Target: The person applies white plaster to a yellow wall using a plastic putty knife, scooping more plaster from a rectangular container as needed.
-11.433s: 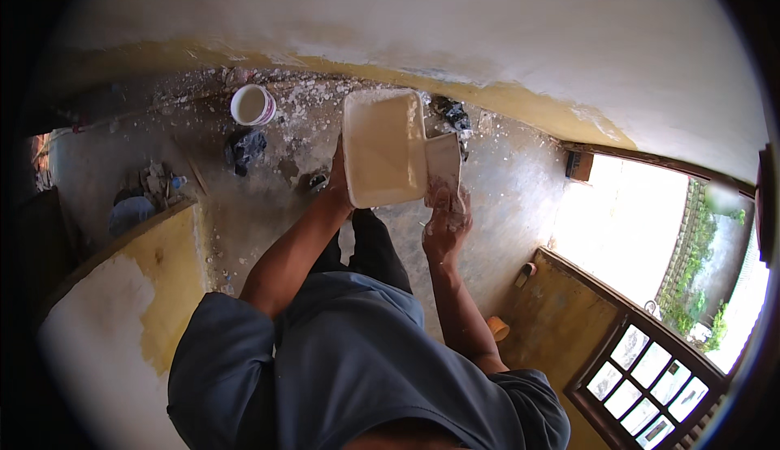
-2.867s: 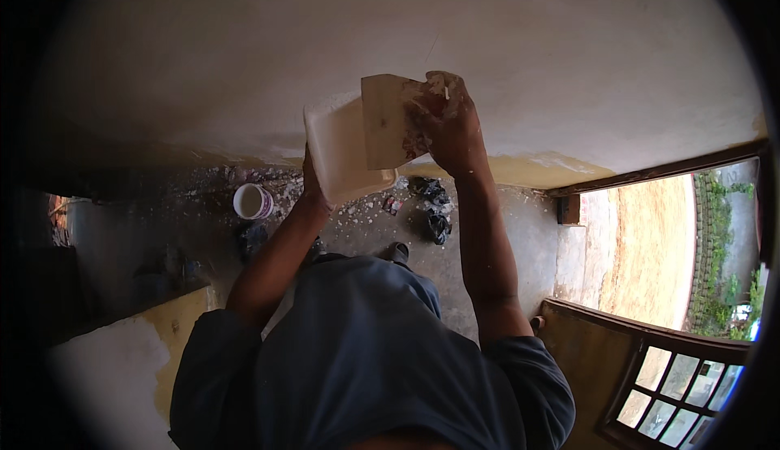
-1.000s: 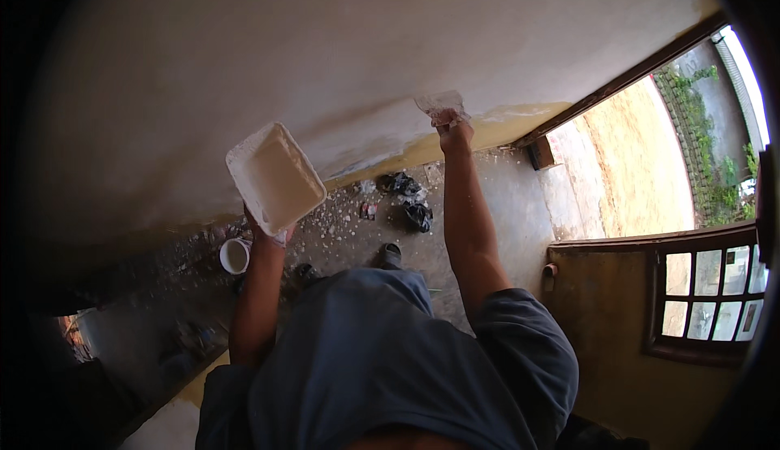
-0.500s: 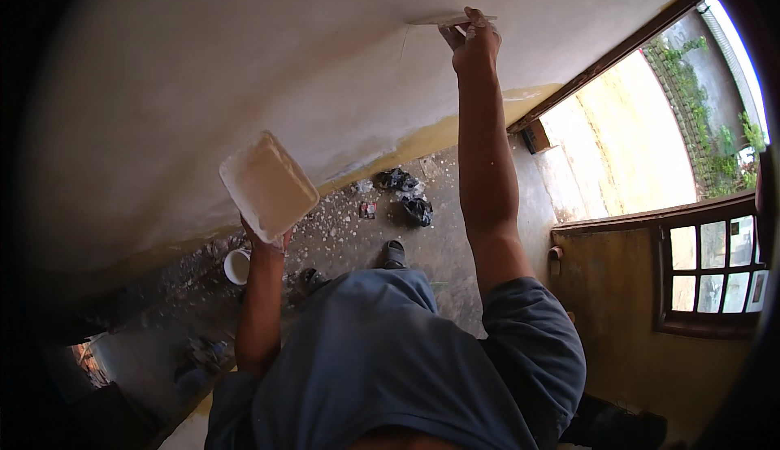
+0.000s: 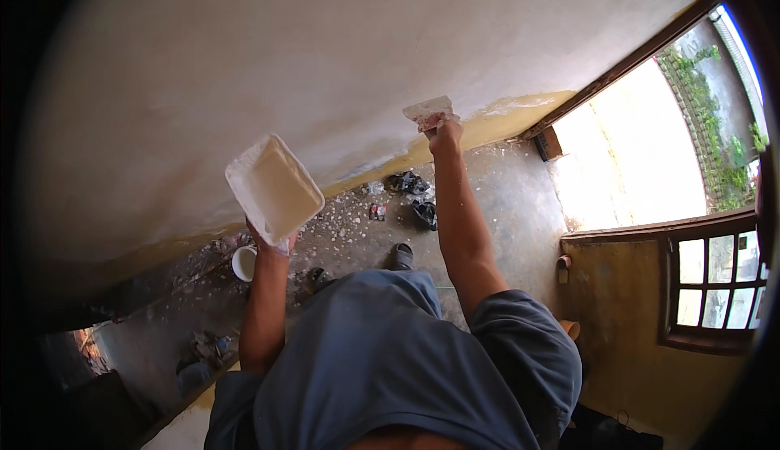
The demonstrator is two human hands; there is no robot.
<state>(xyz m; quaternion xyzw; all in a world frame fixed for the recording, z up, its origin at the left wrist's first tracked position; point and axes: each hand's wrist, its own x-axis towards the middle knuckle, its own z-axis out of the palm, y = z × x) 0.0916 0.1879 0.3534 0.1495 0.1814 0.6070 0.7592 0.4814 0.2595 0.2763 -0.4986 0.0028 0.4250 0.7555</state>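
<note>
Pale wall [image 5: 244, 60] spreads beyond both hands. The right hand [image 5: 444, 127] clasps a flat scraper [image 5: 426, 110]; whether its blade touches is unclear. That arm extends nearly straight, probably for reach. Left of this grip, the left hand [image 5: 273, 240] supports a tub [image 5: 240, 175] at its near end, elbow bent, likely keeping the paste [image 5: 284, 190] inside. Below both lies debris-strewn floor [image 5: 516, 206].

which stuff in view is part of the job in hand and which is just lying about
In hand:
- white tray, held by the left hand
- scraper, held by the right hand

Apparently just lying about:
- black bags
- white bucket, possibly for the job too
</note>
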